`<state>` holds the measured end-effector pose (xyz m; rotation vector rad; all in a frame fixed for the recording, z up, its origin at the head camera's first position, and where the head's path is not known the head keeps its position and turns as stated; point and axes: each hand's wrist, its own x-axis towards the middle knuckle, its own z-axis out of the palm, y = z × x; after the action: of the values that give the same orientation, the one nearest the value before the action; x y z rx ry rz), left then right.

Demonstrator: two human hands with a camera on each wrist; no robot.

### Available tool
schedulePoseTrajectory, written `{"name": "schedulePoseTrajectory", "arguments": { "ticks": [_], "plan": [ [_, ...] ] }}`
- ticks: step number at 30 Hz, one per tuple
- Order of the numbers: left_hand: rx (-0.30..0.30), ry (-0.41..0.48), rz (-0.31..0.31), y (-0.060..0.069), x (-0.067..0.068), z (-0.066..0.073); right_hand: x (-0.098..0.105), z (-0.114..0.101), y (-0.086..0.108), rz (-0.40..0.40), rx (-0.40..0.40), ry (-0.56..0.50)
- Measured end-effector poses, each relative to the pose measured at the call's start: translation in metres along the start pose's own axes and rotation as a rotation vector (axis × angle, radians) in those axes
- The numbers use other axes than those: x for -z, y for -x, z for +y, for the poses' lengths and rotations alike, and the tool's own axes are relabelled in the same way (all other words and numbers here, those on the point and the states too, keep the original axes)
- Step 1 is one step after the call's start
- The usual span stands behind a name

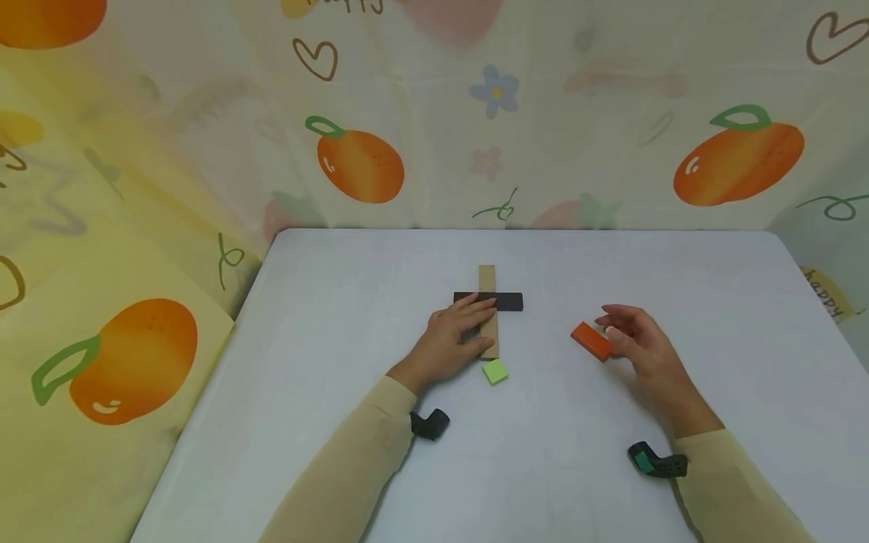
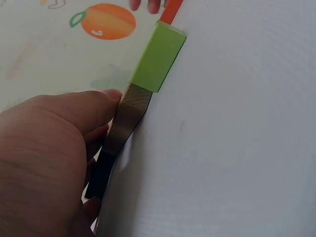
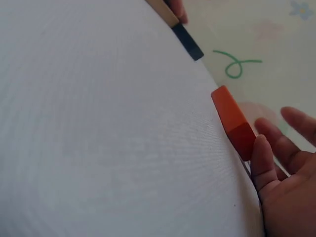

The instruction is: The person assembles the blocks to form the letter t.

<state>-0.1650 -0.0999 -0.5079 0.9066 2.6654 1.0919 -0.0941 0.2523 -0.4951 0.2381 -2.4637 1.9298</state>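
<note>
My left hand (image 1: pixel 451 338) lies over a cross of blocks, its fingers reaching a dark block (image 1: pixel 511 302) and its thumb at a light wooden block (image 1: pixel 489 343). Wood also shows beyond the dark block; whether it is one piece, I cannot tell. A small lime-green block (image 1: pixel 495 371) sits just below the wood's near end. To the right, an orange block (image 1: pixel 591 342) lies on the table, with my right hand (image 1: pixel 641 347) beside its near end. In the right wrist view, the thumb (image 3: pixel 263 160) is at that end and the other fingers are spread away from it.
The blocks lie on a white table (image 1: pixel 326 286). Behind it hangs a cloth (image 1: pixel 434 166) printed with fruit, hearts and flowers, which continues down the left side. Dark devices sit at the left wrist (image 1: pixel 429 424) and right wrist (image 1: pixel 657 461).
</note>
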Motion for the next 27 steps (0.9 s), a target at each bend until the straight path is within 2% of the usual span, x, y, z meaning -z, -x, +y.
{"name": "schedulePoseTrajectory", "arguments": {
  "ticks": [8,10,18,27],
  "plan": [
    [-0.004,0.001,0.012,0.001,0.001,-0.002,-0.006,0.006,-0.002,0.045,-0.131,0.212],
    [-0.003,0.004,0.013,0.001,0.001,-0.002,-0.008,0.007,-0.002,0.045,-0.143,0.256],
    [0.002,0.009,0.006,0.0,-0.001,-0.003,-0.011,0.009,-0.001,0.046,-0.026,0.393],
    [-0.001,0.012,0.005,-0.001,-0.001,-0.003,-0.011,0.01,0.001,0.029,0.056,0.442]
  ]
}}
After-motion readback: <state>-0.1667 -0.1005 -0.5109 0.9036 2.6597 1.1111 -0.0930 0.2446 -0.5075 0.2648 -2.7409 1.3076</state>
